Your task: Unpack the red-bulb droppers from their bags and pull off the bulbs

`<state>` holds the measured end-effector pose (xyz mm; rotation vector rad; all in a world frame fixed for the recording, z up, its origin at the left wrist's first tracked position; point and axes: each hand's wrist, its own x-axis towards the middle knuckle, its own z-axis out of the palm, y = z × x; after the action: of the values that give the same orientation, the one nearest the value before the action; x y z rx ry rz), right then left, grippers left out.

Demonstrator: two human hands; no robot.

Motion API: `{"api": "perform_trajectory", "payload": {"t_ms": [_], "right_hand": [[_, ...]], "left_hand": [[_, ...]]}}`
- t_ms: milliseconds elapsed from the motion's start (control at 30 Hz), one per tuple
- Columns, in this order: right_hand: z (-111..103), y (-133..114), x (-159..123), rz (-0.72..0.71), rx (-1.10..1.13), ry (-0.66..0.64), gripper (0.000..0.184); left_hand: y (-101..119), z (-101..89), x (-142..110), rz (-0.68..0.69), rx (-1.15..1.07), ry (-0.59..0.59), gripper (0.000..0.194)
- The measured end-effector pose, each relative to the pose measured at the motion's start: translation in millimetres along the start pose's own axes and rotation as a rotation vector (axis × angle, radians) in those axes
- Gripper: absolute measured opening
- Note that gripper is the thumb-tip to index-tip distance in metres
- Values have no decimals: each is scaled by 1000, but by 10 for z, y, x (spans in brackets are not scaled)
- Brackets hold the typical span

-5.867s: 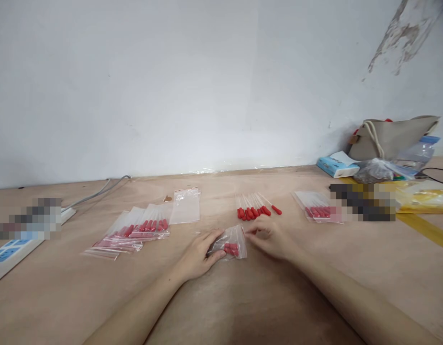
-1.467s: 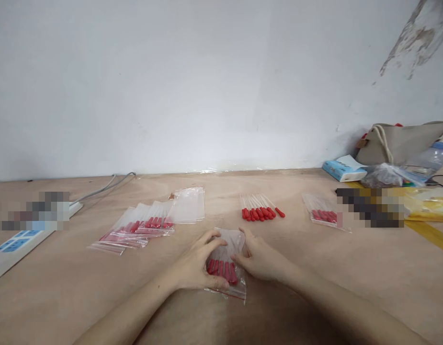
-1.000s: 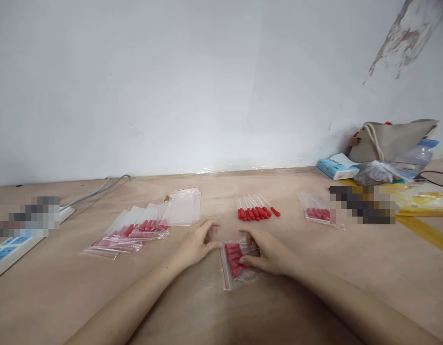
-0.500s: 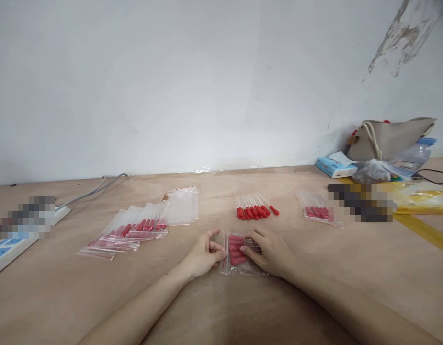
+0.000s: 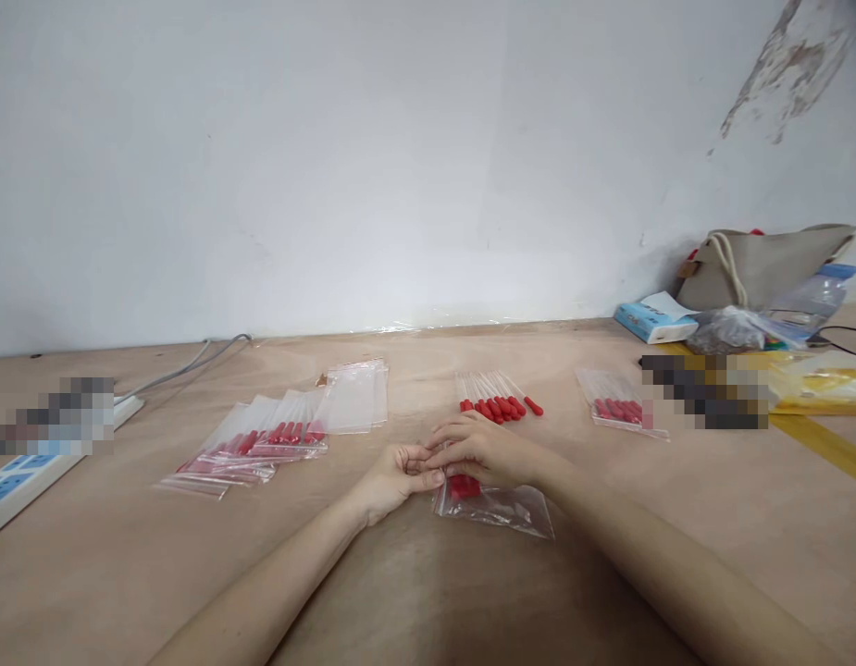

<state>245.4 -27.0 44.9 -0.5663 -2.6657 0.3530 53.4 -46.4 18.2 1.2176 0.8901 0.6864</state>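
Just in front of me lies a clear zip bag (image 5: 514, 513) with several red-bulbed droppers (image 5: 464, 487) inside, its zip end toward the left. My left hand (image 5: 392, 481) is closed, pinching the upper corner of the zip end between thumb and fingers. My right hand (image 5: 479, 451) reaches across the bag, with its fingertips pinched at the same corner against the left fingers. It covers the upper part of the bag and some of the bulbs. Behind it is a row of loose droppers (image 5: 501, 408), red bulbs toward me and thin clear stems pointing away.
Filled zip bags (image 5: 243, 449) overlap on the left, beside a stack of flat bags (image 5: 354, 398). Another filled bag (image 5: 618, 403) lies to the right. A power strip (image 5: 25, 481) is at far left; a tissue pack (image 5: 655, 319) and grey bag (image 5: 761, 268) stand at back right.
My right hand has moved left from the bag's middle to its zip end and now meets the left hand. The left hand keeps its grip on the zip edge.
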Motion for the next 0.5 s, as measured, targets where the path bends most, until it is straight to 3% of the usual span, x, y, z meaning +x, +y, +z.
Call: {"api": "perform_trajectory", "payload": {"t_ms": [133, 333, 500], "right_hand": [[-7, 9, 34, -42, -53, 25, 18], [131, 47, 18, -84, -77, 150, 24], [258, 37, -32, -23, -121, 213, 24]], "left_hand": [[-6, -17, -8, -54, 66, 33, 33], [6, -32, -46, -81, -8, -5, 36], [19, 25, -52, -168, -122, 123, 35]]}}
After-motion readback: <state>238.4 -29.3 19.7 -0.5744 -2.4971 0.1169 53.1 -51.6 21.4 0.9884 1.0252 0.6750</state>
